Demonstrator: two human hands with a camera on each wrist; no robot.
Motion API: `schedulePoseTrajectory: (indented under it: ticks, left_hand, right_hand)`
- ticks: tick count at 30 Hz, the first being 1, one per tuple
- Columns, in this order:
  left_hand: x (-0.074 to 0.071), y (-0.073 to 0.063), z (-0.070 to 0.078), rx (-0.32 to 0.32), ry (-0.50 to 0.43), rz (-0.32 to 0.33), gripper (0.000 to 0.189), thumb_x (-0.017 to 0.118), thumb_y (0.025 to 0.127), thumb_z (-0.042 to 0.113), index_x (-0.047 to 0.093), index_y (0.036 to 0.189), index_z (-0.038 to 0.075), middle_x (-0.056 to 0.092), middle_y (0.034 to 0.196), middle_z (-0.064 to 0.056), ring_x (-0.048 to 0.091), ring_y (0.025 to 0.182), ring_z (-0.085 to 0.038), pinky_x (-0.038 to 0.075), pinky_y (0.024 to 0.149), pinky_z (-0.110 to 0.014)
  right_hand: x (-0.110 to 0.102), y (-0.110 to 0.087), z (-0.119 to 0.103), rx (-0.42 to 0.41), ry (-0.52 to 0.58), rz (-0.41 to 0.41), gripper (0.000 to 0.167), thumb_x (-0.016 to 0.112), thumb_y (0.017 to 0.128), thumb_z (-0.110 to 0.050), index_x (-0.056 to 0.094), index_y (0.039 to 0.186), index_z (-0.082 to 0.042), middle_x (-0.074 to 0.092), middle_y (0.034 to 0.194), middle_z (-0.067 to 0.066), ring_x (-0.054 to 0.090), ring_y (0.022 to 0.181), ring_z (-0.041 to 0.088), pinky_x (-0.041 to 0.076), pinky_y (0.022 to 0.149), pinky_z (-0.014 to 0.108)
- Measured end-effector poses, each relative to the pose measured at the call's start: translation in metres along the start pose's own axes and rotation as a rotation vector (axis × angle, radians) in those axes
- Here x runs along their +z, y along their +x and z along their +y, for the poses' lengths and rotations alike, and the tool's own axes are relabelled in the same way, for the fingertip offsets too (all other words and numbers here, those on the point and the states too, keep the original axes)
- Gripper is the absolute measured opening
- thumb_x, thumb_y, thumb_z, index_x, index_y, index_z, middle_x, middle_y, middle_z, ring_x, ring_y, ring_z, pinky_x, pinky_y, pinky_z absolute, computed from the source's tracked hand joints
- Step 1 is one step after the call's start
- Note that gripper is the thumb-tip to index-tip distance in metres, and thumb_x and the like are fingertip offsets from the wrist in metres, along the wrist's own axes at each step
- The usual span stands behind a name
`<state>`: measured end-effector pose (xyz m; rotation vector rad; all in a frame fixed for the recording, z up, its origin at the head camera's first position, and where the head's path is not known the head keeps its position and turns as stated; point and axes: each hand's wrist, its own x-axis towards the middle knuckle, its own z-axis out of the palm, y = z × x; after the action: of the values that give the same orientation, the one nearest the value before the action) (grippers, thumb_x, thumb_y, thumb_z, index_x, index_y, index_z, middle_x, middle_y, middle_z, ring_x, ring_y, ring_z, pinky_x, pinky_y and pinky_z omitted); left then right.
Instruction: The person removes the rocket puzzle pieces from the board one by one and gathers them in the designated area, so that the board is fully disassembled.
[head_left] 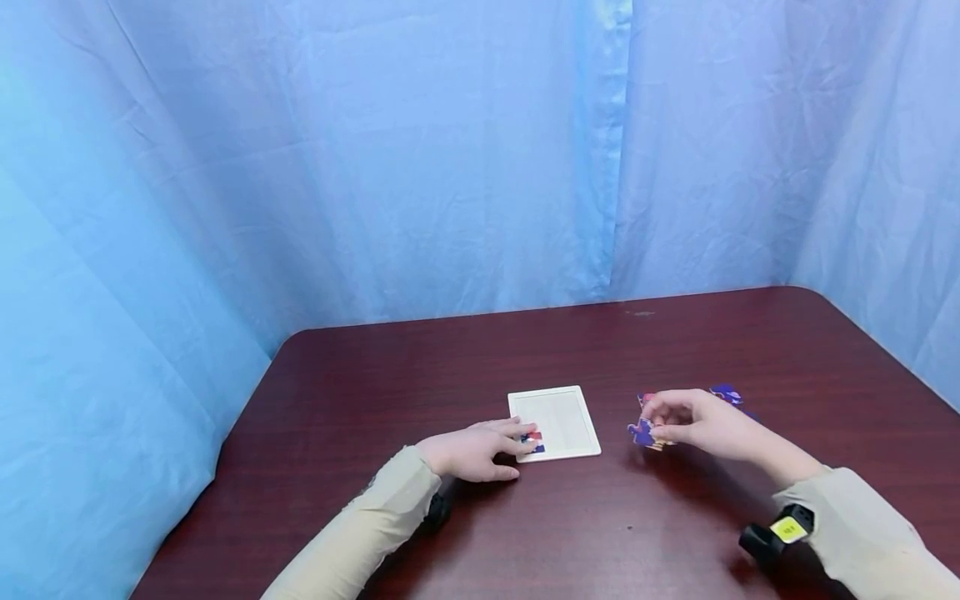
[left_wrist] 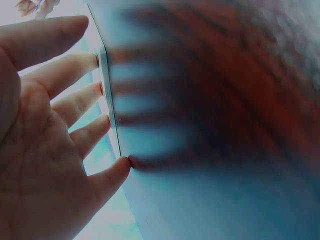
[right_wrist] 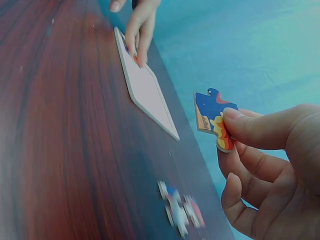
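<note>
A white puzzle frame (head_left: 557, 423) lies flat on the dark table, with a blue and red puzzle piece (head_left: 537, 448) in its near left corner. My left hand (head_left: 480, 450) rests over that corner, its fingers extended across the frame's left edge and partly covering the piece. To the right of the frame, my right hand (head_left: 701, 425) pinches a puzzle piece (right_wrist: 214, 112) between thumb and fingers. That piece is blue with yellow and orange shapes and is held above the table. Loose puzzle pieces (right_wrist: 179, 207) lie on the table below the right hand, which partly hides them in the head view.
Another blue puzzle piece (head_left: 726, 393) lies just beyond the right hand. The dark wooden table (head_left: 390, 367) has rounded far corners. Blue curtains (head_left: 450, 167) hang behind it and along both sides.
</note>
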<state>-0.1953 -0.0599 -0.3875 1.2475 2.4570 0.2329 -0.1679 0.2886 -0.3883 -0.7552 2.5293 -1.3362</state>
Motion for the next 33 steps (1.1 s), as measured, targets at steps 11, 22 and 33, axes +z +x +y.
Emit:
schedulePoseTrajectory:
  ticks: [11, 22, 33]
  left_hand:
    - [0.002, 0.002, 0.001, 0.016, 0.002, -0.010, 0.043, 0.057, 0.094, 0.021, 0.052, 0.136, 0.012, 0.032, 0.154, -0.002, 0.023, 0.144, -0.023, 0.023, 0.115, -0.031]
    - [0.002, 0.002, 0.001, 0.014, 0.024, -0.021, 0.047, 0.058, 0.094, 0.024, 0.050, 0.138, 0.014, 0.031, 0.155, 0.000, 0.021, 0.145, -0.021, 0.021, 0.116, -0.031]
    - [0.002, 0.001, 0.000, 0.014, 0.021, -0.014, 0.049, 0.059, 0.093, 0.024, 0.049, 0.140, 0.015, 0.030, 0.155, 0.000, 0.021, 0.145, -0.021, 0.021, 0.116, -0.032]
  right_hand:
    - [-0.030, -0.039, 0.024, 0.035, -0.114, -0.022, 0.010, 0.067, 0.087, -0.012, 0.064, 0.096, -0.009, 0.058, 0.076, -0.008, 0.053, 0.064, 0.005, 0.044, 0.054, 0.024]
    - [-0.035, -0.055, 0.044, -0.044, -0.080, -0.105, 0.006, 0.067, 0.085, -0.006, 0.063, 0.082, -0.009, 0.059, 0.065, -0.002, 0.048, 0.056, 0.001, 0.041, 0.047, 0.023]
    - [-0.035, -0.053, 0.043, -0.070, -0.287, -0.061, 0.012, 0.073, 0.081, -0.013, 0.062, 0.078, -0.015, 0.055, 0.067, -0.018, 0.044, 0.059, -0.006, 0.039, 0.049, 0.020]
